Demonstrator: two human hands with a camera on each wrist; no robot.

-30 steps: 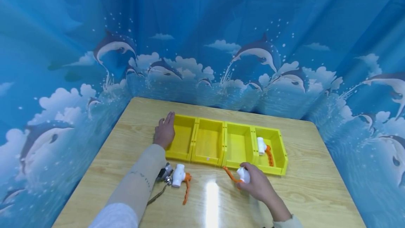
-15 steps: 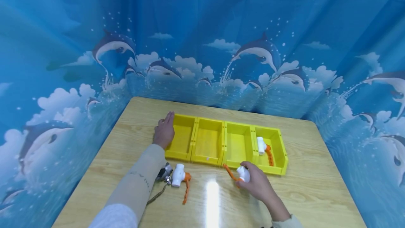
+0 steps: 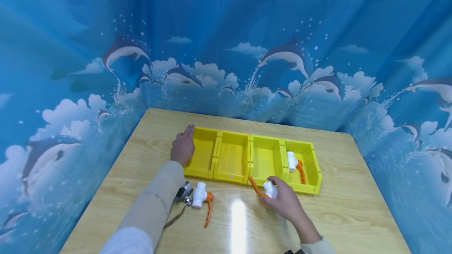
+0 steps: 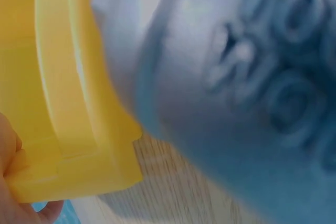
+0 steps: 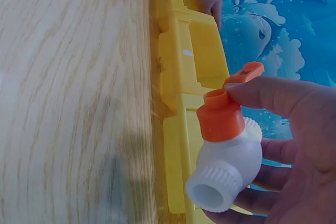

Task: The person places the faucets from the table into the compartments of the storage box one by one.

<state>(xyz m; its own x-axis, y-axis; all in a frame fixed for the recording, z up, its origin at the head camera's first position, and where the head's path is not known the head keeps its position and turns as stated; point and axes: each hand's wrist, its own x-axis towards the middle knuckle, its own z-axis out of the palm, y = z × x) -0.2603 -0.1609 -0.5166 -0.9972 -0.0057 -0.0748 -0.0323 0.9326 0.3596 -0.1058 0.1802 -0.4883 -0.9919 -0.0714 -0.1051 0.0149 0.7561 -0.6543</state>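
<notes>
In the lower right of the frame, the right hand [image 3: 287,204] holds a white-and-orange tap [image 3: 270,189]. Left of the middle, the left hand [image 3: 183,147] grips the yellow bins [image 3: 233,155].

A white, orange-handled valve [image 3: 270,189] is held near the yellow bins [image 3: 250,156]; a second valve [image 3: 292,161] lies in the rightmost, a third valve [image 3: 199,195] in front.
</notes>
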